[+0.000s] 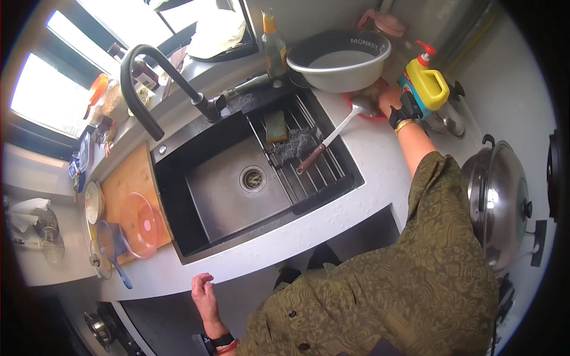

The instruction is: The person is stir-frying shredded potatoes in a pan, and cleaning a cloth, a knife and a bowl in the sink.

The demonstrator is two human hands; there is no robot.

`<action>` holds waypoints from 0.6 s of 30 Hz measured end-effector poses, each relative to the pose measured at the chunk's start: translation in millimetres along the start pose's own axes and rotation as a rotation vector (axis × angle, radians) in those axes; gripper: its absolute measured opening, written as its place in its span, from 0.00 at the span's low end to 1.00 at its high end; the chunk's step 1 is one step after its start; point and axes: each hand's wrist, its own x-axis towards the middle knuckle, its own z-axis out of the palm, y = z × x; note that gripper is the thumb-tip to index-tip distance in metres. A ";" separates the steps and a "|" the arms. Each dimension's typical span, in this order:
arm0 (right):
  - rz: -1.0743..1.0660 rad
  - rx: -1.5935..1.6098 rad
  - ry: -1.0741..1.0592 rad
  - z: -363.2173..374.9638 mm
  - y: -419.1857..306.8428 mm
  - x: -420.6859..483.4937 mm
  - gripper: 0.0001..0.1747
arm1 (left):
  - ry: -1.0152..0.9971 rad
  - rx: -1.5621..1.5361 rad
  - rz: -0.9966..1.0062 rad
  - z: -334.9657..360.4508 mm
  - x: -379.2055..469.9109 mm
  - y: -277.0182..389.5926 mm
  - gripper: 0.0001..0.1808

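Note:
My left hand (pixel 205 293) hangs in front of the counter edge, its fingers loosely bent and holding nothing. At the far right of the sink, my right hand (pixel 390 101) reaches over the counter beside the metal bowl of a ladle (pixel 331 137). The ladle bowl lies over a red-rimmed item (pixel 375 118), and its brown handle end rests above the sink rack. Whether my right fingers grip anything is hidden. A yellow pump bottle (pixel 426 84) stands close against that hand and wrist.
The sink (pixel 227 196) carries a roll-up rack (pixel 327 178) with a sponge (pixel 275 126) and steel wool (pixel 294 144). A white basin (pixel 343 79) and glass bottle (pixel 274 53) stand behind. Left are a cutting board (pixel 129 178), pink bowl (pixel 141 227) and blue strainer (pixel 109 238); right, a lidded pot (pixel 501 204).

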 end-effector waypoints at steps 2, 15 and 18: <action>0.078 0.019 -0.059 -1.7 5.3 7.0 0.14 | -0.009 -0.036 -0.020 3.2 -0.1 0.3 0.11; 0.461 0.186 0.324 -129.2 -20.4 -22.9 0.11 | -0.136 -0.203 0.099 28.7 37.0 -4.9 0.09; 0.292 0.298 0.487 -166.6 -56.7 -65.6 0.10 | -0.240 -0.378 0.092 37.2 56.2 10.7 0.13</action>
